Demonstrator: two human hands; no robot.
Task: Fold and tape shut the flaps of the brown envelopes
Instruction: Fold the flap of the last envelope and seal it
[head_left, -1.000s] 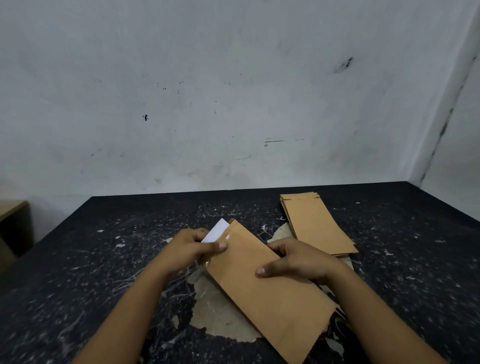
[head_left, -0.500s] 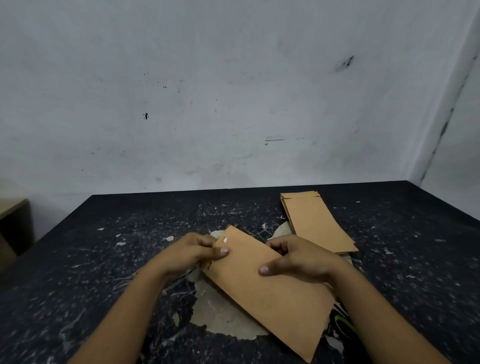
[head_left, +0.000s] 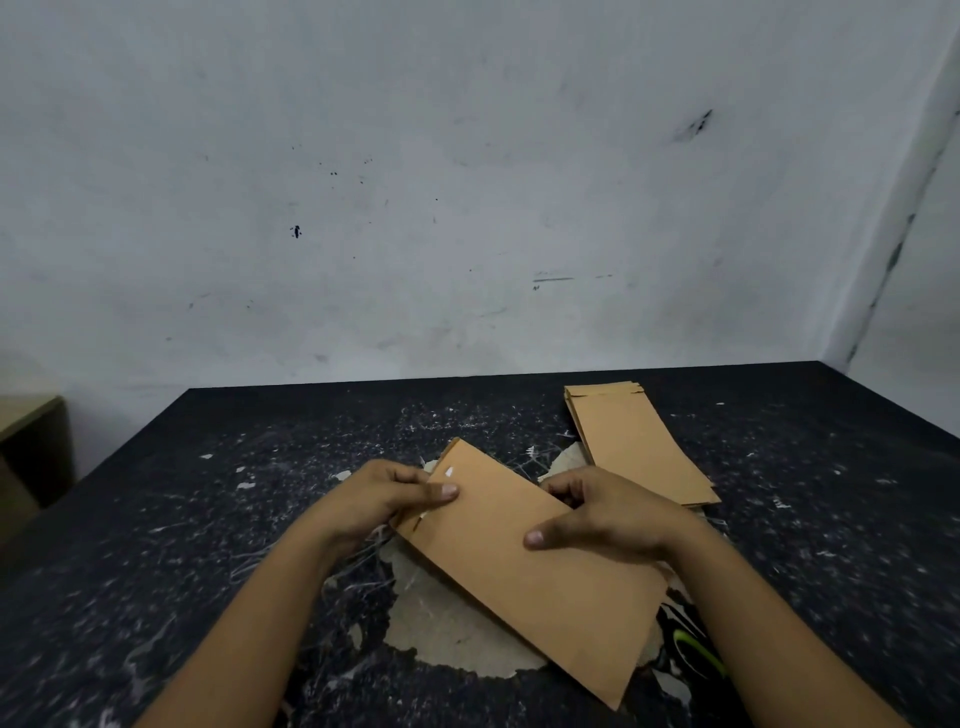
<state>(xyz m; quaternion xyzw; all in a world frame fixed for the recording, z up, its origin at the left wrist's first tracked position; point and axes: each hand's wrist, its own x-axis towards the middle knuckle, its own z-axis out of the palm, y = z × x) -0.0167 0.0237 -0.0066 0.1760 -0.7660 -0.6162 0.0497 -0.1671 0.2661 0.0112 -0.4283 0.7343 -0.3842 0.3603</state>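
Clearly the brown envelope (head_left: 524, 561), mid-frame, is light, thin and bendy; the left hand (head_left: 382, 501) pinches its upper end, the right hand (head_left: 605, 519) grips its edge.

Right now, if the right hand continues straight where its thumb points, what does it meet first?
Probably the left hand: the right hand points its thumb leftward across the envelope both hold. Depth is uncertain.
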